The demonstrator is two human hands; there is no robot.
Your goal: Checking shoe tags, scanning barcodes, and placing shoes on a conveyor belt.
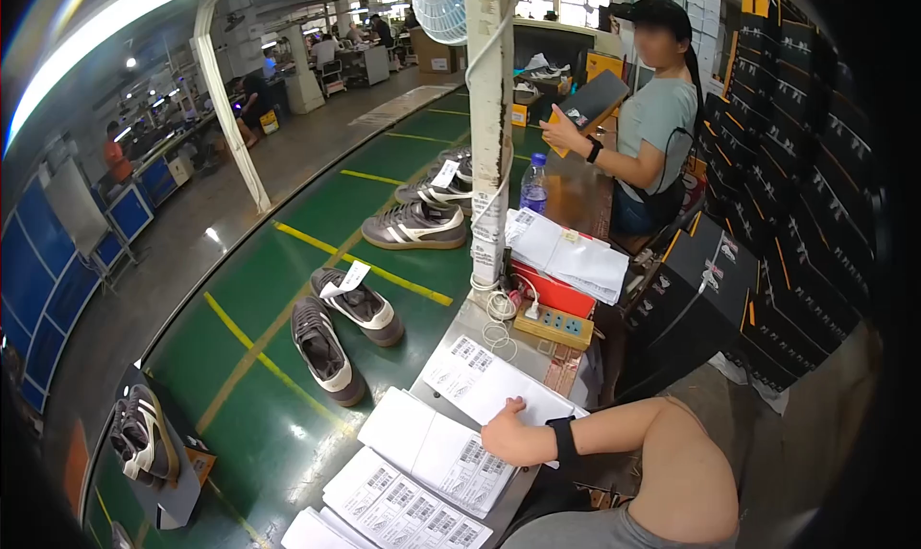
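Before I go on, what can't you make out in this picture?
In the head view:
Left hand: not visible.
Right hand: its own back hides most fingertips, so any grip on the label sheets is unclear.
Far shoes: partly hidden behind the white pillar.
Grey item at lower left: cut off by the lower edge.
Distant workers: too small for detail.

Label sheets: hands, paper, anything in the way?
Right hand on label sheets, grip unclear; left hand out of view. Sheets laid along green table's near edge. Power strip beyond the hand, clear of it.
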